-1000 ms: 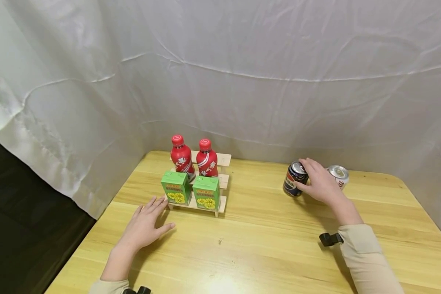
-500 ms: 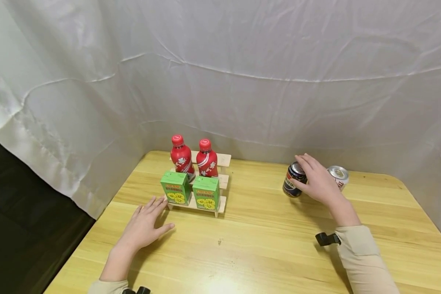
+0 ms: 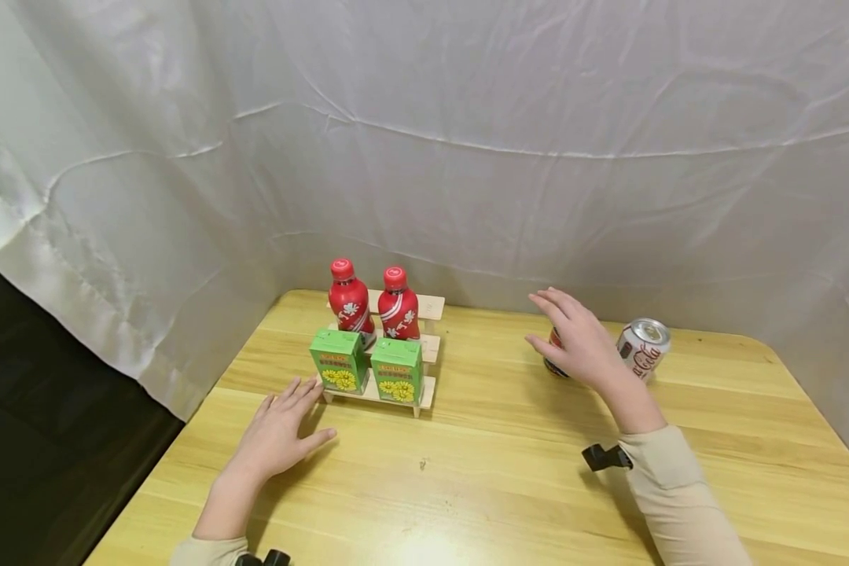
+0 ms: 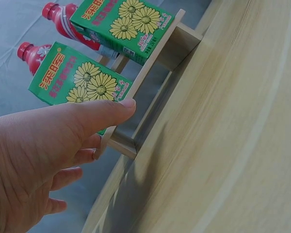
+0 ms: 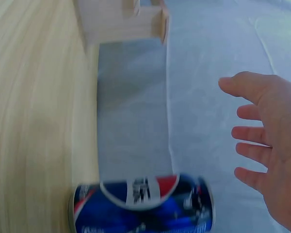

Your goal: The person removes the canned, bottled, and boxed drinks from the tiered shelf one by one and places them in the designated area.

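1. The left hand [image 3: 279, 432] lies at the left front corner of the wooden rack [image 3: 433, 306], fingers straight and spread, thumb held wide. It has hold of nothing; whether its fingertips touch the wood, I cannot tell.
2. The right hand [image 3: 580, 346], well to the right of the rack, is raised above the blue can [image 5: 143, 211] and apart from it. Its fingers are extended with the thumb away from them, and it grips nothing.
3. The left carton [image 3: 339, 362], green with yellow flowers, stands upright on the rack's front tier, at the left end.
4. Behind it on the rack stands the left bottle [image 3: 349, 303], red-capped and upright.
5. The right bottle [image 3: 399, 313], also red, is upright on the rack beside its twin.
6. The right carton [image 3: 398, 373] stands in front of that bottle on the rack's front tier.
7. The blue can is upright on the table [image 3: 424, 503], well right of the rack; in the head view the hand hides most of it.
8. The white can [image 3: 642, 346], farther right of the rack, is upright too.
9. A pale curtain [image 3: 509, 196] hangs behind the rack.
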